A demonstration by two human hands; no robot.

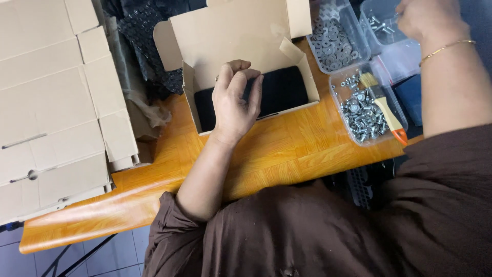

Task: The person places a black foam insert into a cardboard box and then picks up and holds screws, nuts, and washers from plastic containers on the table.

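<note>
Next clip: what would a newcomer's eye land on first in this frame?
Probably the open cardboard box at the centre of the orange table, with a black insert inside and the left hand curled over its front edge. To the right sit clear plastic tubs of metal screws and washers, one with a small brush lying across it, while the right hand reaches into the far tub. A stack of flat cardboard fills the left side.

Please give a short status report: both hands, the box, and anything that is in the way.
Left hand curled over open cardboard box, fingers at black insert. Right hand over clear bin of screws. Nothing blocking the box.
</note>
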